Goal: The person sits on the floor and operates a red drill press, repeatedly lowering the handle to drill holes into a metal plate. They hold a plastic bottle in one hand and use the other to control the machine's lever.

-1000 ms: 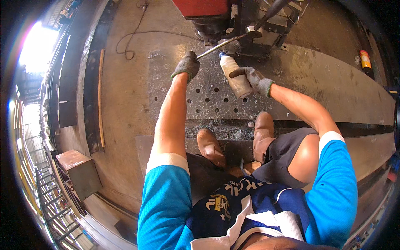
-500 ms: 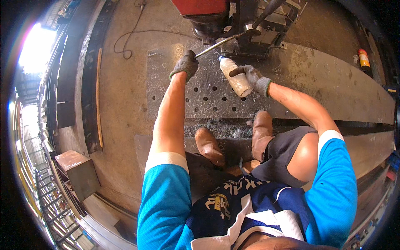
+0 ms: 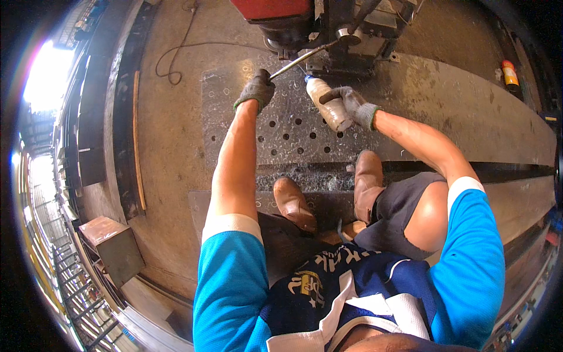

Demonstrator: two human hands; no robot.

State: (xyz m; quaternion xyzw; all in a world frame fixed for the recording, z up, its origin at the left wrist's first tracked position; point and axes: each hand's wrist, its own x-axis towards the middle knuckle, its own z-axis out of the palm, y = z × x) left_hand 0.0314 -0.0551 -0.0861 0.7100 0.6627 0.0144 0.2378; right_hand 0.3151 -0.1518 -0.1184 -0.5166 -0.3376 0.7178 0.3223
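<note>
Ahead of me stands a red and black drilling machine on a dark steel plate with several round holes. My gloved left hand is closed round the end of the machine's metal lever, which slants up to a round hub. In my gloved right hand is a plastic squeeze bottle of cloudy, pale liquid with a blue cap. It is tilted, its cap end pointing toward the machine's base. The drilling tip is hidden under the machine's body.
Metal shavings lie between my brown boots. A cable loops over the floor at the far left. On the right stands a red and yellow bottle; a metal box sits at the left.
The whole view has shifted slightly, moving the machine a little left and up. My left hand keeps its grip on the lever, and my right keeps the tilted bottle.
</note>
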